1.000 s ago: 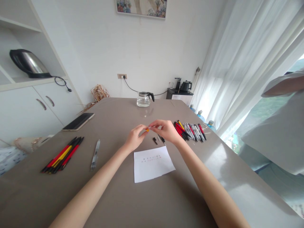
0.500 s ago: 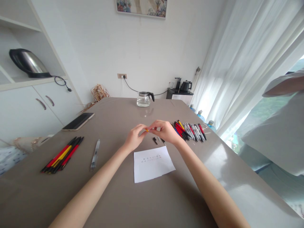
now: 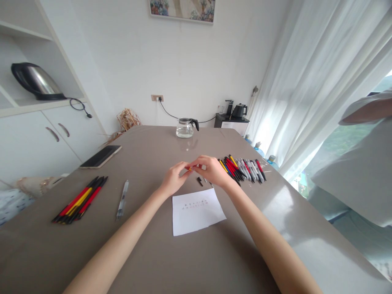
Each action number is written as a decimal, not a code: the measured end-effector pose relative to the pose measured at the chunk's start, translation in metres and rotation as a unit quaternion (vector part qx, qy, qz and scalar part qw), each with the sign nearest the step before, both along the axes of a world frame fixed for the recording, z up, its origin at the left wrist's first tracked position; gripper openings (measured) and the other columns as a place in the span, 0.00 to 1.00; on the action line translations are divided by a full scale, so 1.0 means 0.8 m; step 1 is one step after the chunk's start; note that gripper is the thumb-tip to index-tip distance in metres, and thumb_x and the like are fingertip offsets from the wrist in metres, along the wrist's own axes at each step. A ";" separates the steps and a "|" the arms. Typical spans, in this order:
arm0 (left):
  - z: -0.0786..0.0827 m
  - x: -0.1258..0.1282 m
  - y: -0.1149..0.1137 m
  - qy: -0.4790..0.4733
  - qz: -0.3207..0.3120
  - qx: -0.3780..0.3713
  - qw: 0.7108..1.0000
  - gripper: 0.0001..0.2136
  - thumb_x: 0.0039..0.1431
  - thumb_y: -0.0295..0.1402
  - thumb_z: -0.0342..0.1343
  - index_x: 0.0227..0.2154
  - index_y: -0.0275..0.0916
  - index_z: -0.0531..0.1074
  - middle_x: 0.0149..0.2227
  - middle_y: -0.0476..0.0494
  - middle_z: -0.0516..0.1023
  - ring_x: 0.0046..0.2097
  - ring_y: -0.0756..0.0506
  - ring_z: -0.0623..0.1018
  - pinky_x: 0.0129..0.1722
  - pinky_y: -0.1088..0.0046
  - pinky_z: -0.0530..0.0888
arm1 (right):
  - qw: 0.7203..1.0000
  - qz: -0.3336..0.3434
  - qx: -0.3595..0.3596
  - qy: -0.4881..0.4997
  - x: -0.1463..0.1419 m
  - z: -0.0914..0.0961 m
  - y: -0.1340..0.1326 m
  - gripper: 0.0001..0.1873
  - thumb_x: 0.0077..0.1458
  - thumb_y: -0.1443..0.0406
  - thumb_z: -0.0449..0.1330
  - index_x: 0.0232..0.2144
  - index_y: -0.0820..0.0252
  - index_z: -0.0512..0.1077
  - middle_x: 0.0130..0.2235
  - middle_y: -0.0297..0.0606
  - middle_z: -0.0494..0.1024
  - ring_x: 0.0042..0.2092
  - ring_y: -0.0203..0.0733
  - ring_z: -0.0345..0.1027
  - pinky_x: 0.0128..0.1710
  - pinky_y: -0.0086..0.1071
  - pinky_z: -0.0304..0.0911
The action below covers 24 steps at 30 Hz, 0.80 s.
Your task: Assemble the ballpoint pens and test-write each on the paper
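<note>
At the far left, a steel kettle (image 3: 36,81) is seen on a white shelf, and a dark tablet (image 3: 101,157) is laid near the left edge of the grey desk (image 3: 153,261). Closer in, a bundle of red, yellow and black pens (image 3: 80,199) is spread on the desk, with a single clear pen (image 3: 123,199) laid just beside it to the right. At the middle of the desk the left hand (image 3: 172,179) is raised slightly, its grip pinched on one end of a slim orange pen part (image 3: 190,168). The part is held just above the desk with its long axis running left to right, so it lies between the two grips and neither hand is nearer. The other end is clasped by the closed grip of the right hand (image 3: 213,170); whether the part is one piece or two being joined cannot be made out, as it is small and half hidden. Small black bits (image 3: 199,181) lie under the hands, and a white paper sheet (image 3: 196,210) is laid nearer the viewer. To the right, a pile of mixed pens (image 3: 243,167) is spread. At the far right edge, another person's pale sleeve (image 3: 361,171) is seen.
</note>
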<state>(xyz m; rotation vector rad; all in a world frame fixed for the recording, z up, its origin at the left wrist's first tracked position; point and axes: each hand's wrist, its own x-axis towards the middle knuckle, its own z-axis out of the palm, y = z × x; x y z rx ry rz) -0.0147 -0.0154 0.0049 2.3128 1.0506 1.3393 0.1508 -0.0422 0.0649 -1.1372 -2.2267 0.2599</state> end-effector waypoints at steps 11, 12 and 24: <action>0.000 0.000 -0.001 -0.017 -0.002 -0.028 0.999 0.08 0.52 0.34 0.48 0.35 0.39 0.67 0.34 0.46 0.72 0.36 0.49 0.71 0.39 0.69 0.68 | 1.000 -0.010 0.004 -0.001 0.004 0.000 0.001 0.14 0.53 0.63 0.49 0.41 0.53 0.70 0.36 0.35 0.72 0.33 0.33 0.64 0.33 0.25 0.55; 0.000 0.000 0.000 -0.019 -0.001 -0.032 0.999 0.08 0.52 0.34 0.48 0.35 0.39 0.66 0.34 0.46 0.72 0.36 0.49 0.72 0.39 0.69 0.68 | 1.000 -0.020 0.006 0.003 0.005 0.000 0.002 0.14 0.54 0.63 0.48 0.41 0.53 0.70 0.36 0.35 0.72 0.33 0.33 0.64 0.33 0.25 0.55; 0.001 0.002 -0.005 -0.025 0.003 -0.066 0.998 0.10 0.53 0.38 0.47 0.37 0.41 0.66 0.34 0.47 0.72 0.36 0.50 0.72 0.40 0.71 0.69 | 0.945 -0.250 -0.099 -0.185 0.026 -0.046 0.035 0.11 0.49 0.63 0.51 0.30 0.57 0.72 0.36 0.39 0.73 0.37 0.41 0.65 0.31 0.28 0.56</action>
